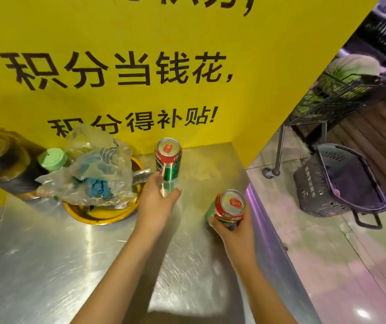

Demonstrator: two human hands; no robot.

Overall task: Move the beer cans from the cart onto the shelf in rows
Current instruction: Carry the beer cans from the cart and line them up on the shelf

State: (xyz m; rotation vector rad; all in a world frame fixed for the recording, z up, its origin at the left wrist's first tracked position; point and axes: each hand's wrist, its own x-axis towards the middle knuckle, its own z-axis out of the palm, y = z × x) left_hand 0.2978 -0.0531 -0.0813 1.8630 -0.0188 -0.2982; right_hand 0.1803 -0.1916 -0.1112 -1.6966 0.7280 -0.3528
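Both forearms come in from the bottom edge over the steel shelf top [47,265], scratched and reflective. My right hand [232,226] has its fingers wrapped round a red-and-green beer can [230,206], tilted, top toward the camera, near the right edge of the steel; can't tell if its base touches the surface. My left hand [160,198] is spread, thumb and fingers apart, holding nothing. Its fingertips sit at the foot of a second beer can [168,159]; contact or a hair off, can't tell. That can stands upright on the steel, near the yellow sign board [117,43] with black Chinese lettering that backs the shelf.

Left of the standing can: a yellow round tray [103,215] with a crumpled clear plastic bag [93,169] over it, something blue inside the bag. Behind that a mint-green lid [52,159] and a dark jar [4,160], blurred.

Right side, on the floor: a dark plastic shopping basket [341,181] and a wire cart [341,99] with greenish goods, too blurred to identify.
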